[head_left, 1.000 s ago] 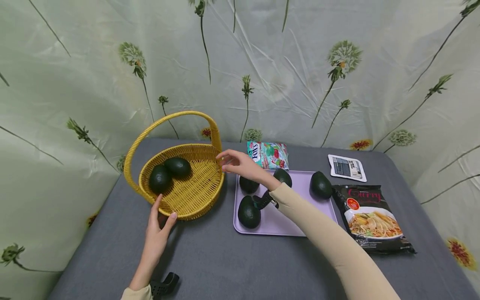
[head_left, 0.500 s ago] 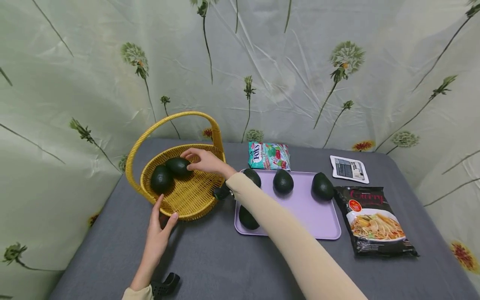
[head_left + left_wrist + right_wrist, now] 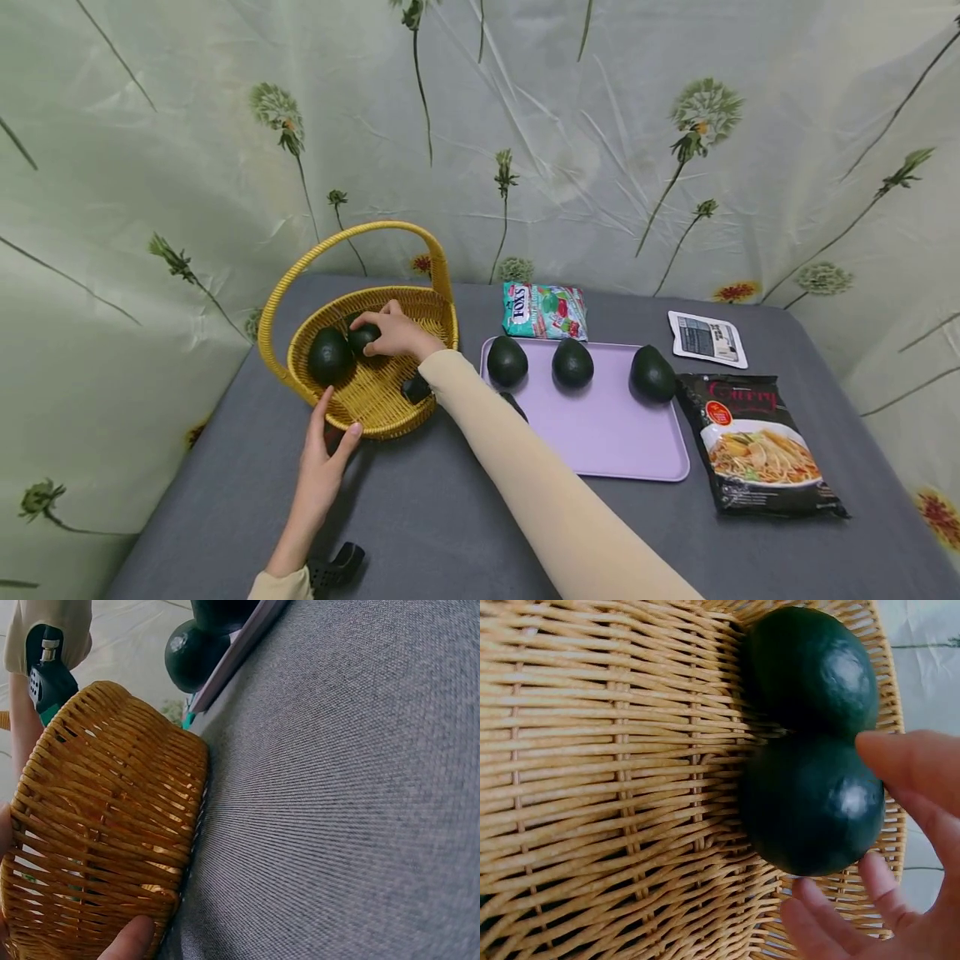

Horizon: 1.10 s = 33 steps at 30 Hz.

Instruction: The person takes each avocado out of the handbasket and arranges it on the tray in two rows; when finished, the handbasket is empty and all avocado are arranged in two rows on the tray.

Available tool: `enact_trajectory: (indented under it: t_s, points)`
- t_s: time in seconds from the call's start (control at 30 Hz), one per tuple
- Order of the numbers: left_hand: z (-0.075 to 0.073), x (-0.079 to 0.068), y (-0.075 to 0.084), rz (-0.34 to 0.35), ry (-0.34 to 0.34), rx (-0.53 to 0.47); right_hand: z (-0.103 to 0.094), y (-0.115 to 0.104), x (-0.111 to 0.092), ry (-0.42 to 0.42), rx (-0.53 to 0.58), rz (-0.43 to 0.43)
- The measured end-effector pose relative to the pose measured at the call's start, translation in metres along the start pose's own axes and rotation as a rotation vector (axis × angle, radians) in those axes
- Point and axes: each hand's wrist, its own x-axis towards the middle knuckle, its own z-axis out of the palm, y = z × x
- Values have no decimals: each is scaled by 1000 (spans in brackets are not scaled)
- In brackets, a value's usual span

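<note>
A yellow wicker basket (image 3: 367,408) with a tall handle stands on the left and holds two dark green avocados. My right hand (image 3: 393,329) reaches inside it, thumb and fingertips around the right avocado (image 3: 810,806). The other avocado (image 3: 330,357) lies against it on the left. My left hand (image 3: 321,471) touches the front of the basket, index finger and thumb spread and fairly straight. In the left wrist view a fingertip (image 3: 131,941) is on the woven wall. A lilac tray (image 3: 600,450) to the right carries more avocados (image 3: 573,363), one mostly hidden by my right sleeve.
Behind the tray lies a teal Fox's candy bag (image 3: 543,311). A white packet (image 3: 708,338) and a black curry noodle bag (image 3: 761,446) lie to the right. A floral curtain (image 3: 570,150) rises behind the grey table (image 3: 442,533).
My right hand has moved left and down from the basket's right rim onto the right avocado. My left hand has stayed at the basket's front.
</note>
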Motion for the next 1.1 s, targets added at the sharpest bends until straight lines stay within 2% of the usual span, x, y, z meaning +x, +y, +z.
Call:
enact_trajectory:
  t_s: [0.1, 0.3, 0.43, 0.53, 0.67, 0.77, 0.9, 1.03, 1.1]
  points:
    - [0, 0, 0, 0, 0, 0, 1, -1, -1, 13, -7, 20]
    - [-1, 1, 0, 16, 2, -3, 4, 0, -1, -39, -68, -6]
    - [0, 1, 0, 18, 3, 4, 3, 2, -4, -46, -51, -16]
    - [0, 1, 0, 16, 4, 12, -5, 4, -8, -26, -24, -47]
    - [1, 1, -1, 13, 13, 20, -29, 8, -21, -12, 36, -133]
    - [1, 1, -1, 10, 20, 25, -50, 15, -38, -29, 96, -198]
    - [1, 0, -2, 16, 28, 30, -76, 29, -73, -23, 173, -251]
    - [1, -1, -2, 28, 32, 32, -96, 54, -116, 14, 249, -251]
    - [1, -1, -2, 31, 30, 29, -103, 69, -139, 44, 266, -210]
